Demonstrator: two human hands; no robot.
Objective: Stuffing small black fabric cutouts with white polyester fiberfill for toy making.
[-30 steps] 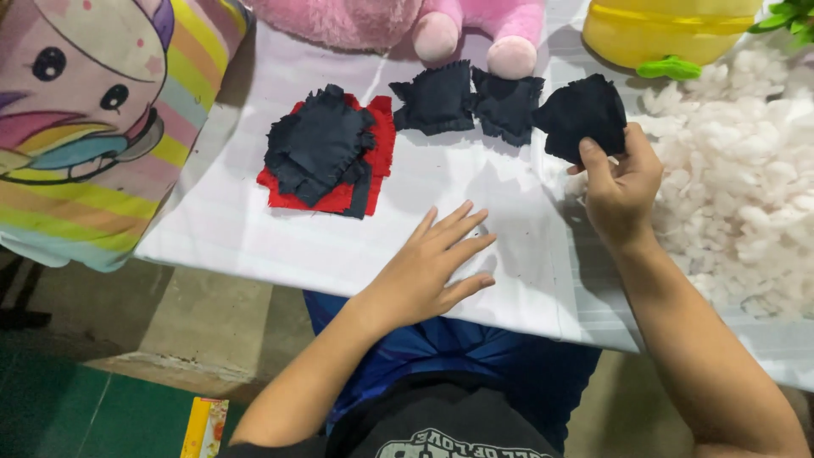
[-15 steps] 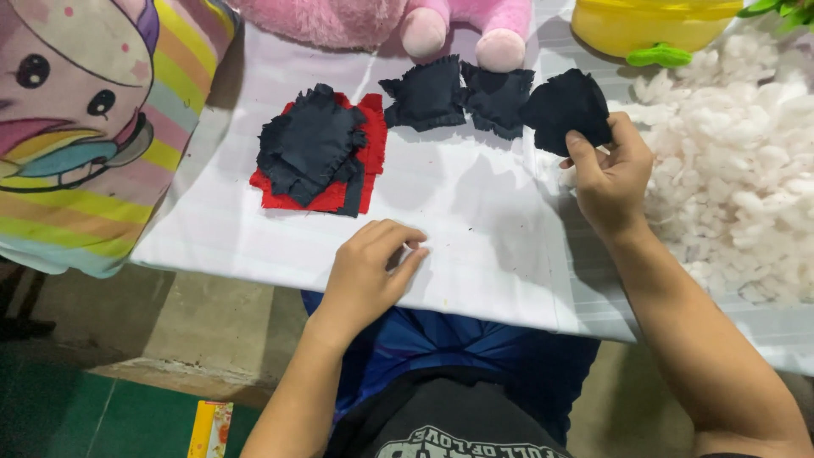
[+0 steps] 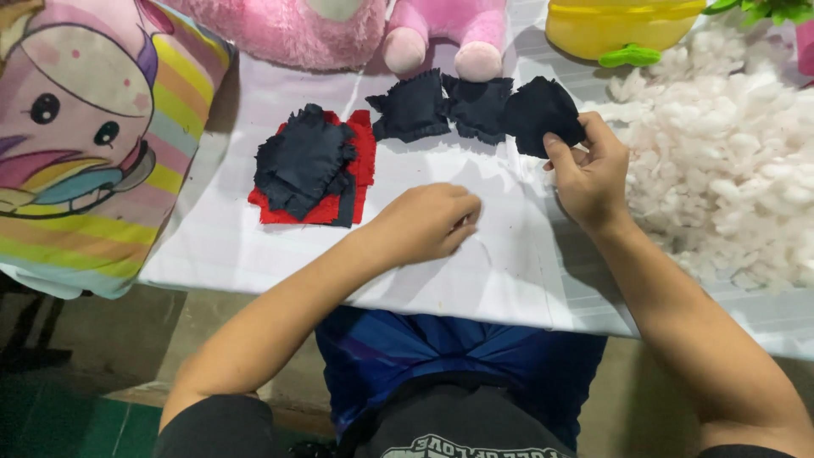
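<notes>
Dark cloth pouch (image 3: pixel 543 114) is pinched by the fingers of the right hand (image 3: pixel 589 174) at the end of a row of two similar pouches (image 3: pixel 445 106), beside white stuffing (image 3: pixel 729 170). Left hand (image 3: pixel 428 222) is curled closed, knuckles on the white table (image 3: pixel 254 246), holding nothing visible.

A white table (image 3: pixel 254 254) fills the upper view, its near edge running below the hands. Under that edge lies a grey concrete floor (image 3: pixel 119 339), with a green mat (image 3: pixel 51 424) at the lower left, well left of the left arm. The light is flat and even, casting soft shadows.
</notes>
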